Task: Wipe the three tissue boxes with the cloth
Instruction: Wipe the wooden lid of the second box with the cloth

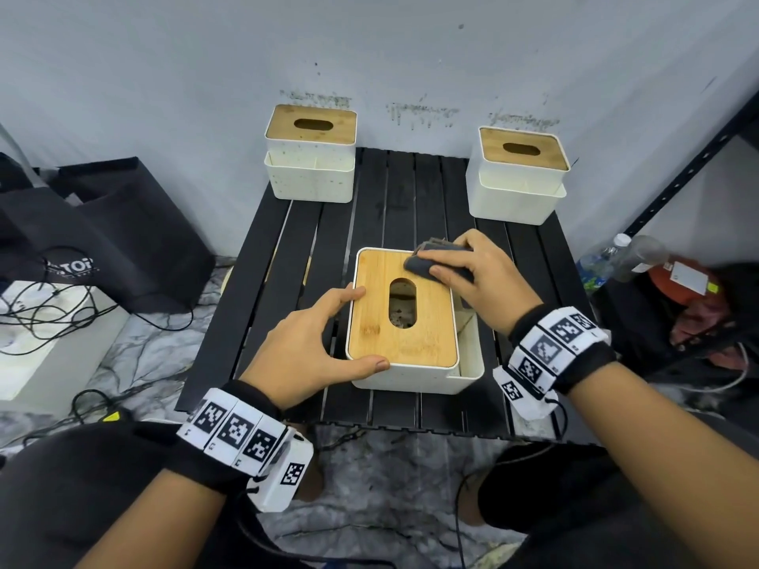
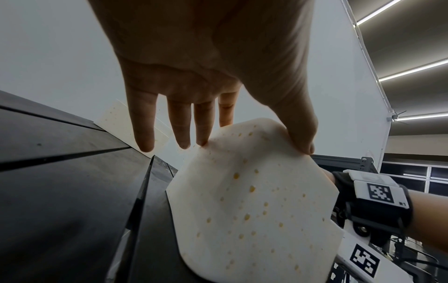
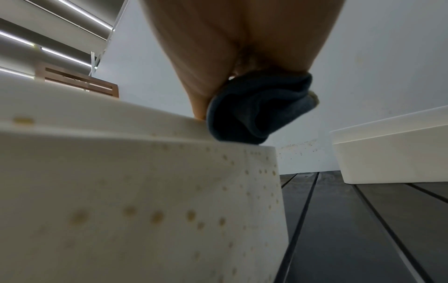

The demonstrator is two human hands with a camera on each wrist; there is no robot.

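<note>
We see the white bamboo-lidded near tissue box [image 1: 404,322] at bench [image 1: 254,289] front centre; two like boxes behind, far-left box [image 1: 311,154], far-right box [image 1: 519,176]; dark folded cloth [image 1: 435,262] on near lid's far-right corner.

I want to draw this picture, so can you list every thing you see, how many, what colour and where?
Tissue boxes: three, white with bamboo lids; near box under both hands, far-left box and far-right box at the wall.
Cloth: one, dark grey, on the near box's far-right corner.
Table: one, black, slatted.
Bags: black, left floor.
Cables: black, left floor.
Bottles: clear, by the right-side shelf frame.
Left hand: steadies the near box's left side.
Right hand: grips the cloth.
</note>
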